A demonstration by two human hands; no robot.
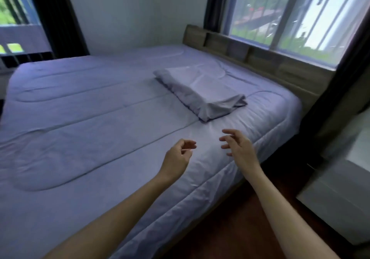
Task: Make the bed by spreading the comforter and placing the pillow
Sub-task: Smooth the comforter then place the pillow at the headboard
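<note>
Desk: Location?
Photographer: A daylit bedroom: white wall (128, 12), barred window (300, 18) above a wooden headboard (260, 56), dark curtain (58, 18) beside a second window (12, 8), left.
Desk: Underfoot?
Photographer: Dark reddish floor (230, 228); at right, a pale unit (340, 198), perhaps a cabinet.

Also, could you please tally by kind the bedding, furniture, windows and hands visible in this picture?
Comforter: 1
Pillow: 1
Headboard: 1
Windows: 2, window above the headboard, window at far left
Hands: 2, left hand, right hand, both holding nothing
Total: 7
</note>
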